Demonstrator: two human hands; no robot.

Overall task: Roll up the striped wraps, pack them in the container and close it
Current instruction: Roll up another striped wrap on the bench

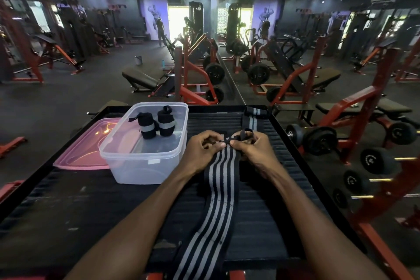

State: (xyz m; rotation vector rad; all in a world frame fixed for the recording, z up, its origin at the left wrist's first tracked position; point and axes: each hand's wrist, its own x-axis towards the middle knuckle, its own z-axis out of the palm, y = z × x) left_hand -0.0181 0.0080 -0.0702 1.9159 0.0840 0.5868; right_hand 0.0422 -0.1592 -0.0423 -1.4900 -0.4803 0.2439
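Pinching the far end of the striped wrap (pixel 218 179) between both hands, we are getting the first turn of the roll started. Our left hand (pixel 202 150) is curling its fingers round the left corner of that end, and our right hand (pixel 252 148) is gripping the right corner along with the small black loop there; neither hand is holding anything else.

We are taking the clear container (pixel 145 143) as our landmark. The wrap's held end is lying just to the right of the container's right wall, on the black ribbed mat (pixel 284 166). From there the wrap's long axis is running straight back toward us, away from the container's near right corner and off the mat's near edge. So the loose length is lying behind our hands, between our forearms, and the roll looks set to travel toward our body. Both hands are sitting level on the end, the left one nearer the container.

Inside the container two rolled wraps (pixel 156 124) are already standing upright. Another unrolled wrap (pixel 252 116) is lying beyond and right of the container, waiting. The pink lid (pixel 84 150) is resting against the container's left side, partly tucked under it.
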